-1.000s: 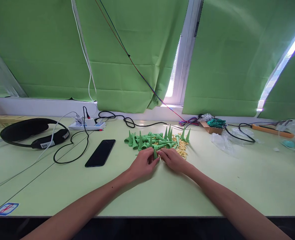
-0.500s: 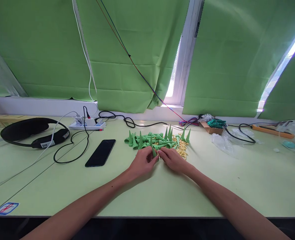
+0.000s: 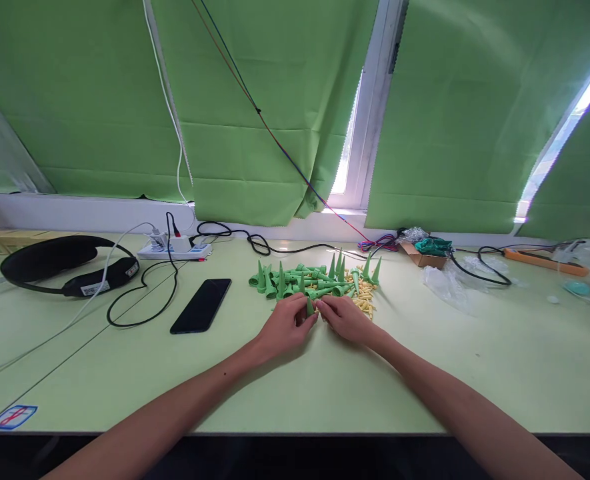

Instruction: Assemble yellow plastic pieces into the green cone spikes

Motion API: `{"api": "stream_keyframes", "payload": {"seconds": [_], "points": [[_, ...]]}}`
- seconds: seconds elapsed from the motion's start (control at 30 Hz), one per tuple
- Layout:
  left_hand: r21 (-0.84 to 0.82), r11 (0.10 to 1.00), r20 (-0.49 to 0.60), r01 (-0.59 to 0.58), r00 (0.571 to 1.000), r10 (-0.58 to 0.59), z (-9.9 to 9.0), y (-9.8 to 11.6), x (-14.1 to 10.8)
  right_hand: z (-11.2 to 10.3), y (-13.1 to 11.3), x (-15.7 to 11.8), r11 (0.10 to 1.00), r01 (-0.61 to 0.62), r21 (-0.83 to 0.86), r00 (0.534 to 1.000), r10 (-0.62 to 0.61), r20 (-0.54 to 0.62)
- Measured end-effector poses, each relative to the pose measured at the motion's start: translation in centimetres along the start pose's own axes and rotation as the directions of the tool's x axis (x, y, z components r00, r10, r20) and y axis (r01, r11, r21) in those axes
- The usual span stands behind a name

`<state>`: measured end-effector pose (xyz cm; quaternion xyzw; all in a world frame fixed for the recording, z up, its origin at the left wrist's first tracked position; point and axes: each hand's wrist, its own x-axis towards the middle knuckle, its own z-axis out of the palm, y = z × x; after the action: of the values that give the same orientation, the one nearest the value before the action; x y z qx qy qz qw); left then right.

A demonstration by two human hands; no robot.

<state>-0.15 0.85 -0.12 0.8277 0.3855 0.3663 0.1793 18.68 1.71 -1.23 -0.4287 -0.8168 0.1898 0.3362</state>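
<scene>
Cone point(image 3: 310, 308), seemingly light, stiff, smooth, best held near its base, is pinched in the left hand's point(image 3: 287, 325) grip beside the right hand point(image 3: 347, 319), whose grip I cannot tell, just in front of the green pile point(image 3: 315, 275).

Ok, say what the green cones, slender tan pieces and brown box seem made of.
Green cones: probably plastic, satin, from their even colour and soft sheen.
Slender tan pieces: plastic or wood, pale colour fitting both; finish unclear.
Brown box: likely cardboard, matte, given its plain, shineless brown sides.
</scene>
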Motion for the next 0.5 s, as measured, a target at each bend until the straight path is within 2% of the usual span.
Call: {"api": "stream_keyframes", "payload": {"seconds": [0.1, 0.27, 0.5], "points": [[0.003, 0.999, -0.027, 0.038, 0.999, -0.038, -0.04, 0.13, 0.06, 0.09, 0.06, 0.00, 1.000, -0.004, 0.018, 0.999, 0.004, -0.039], [-0.007, 0.996, -0.064, 0.094, 0.993, -0.094, 0.01, 0.19, 0.05, 0.05, 0.02, -0.07, 0.998, 0.003, 0.065, 0.999, 0.000, -0.035], [0.007, 1.000, -0.029, 0.030, 0.999, -0.030, 0.01, -0.07, -0.05, -0.06, 0.31, 0.00, 0.997, 0.055, 0.048, 0.998, -0.053, -0.029]]}}
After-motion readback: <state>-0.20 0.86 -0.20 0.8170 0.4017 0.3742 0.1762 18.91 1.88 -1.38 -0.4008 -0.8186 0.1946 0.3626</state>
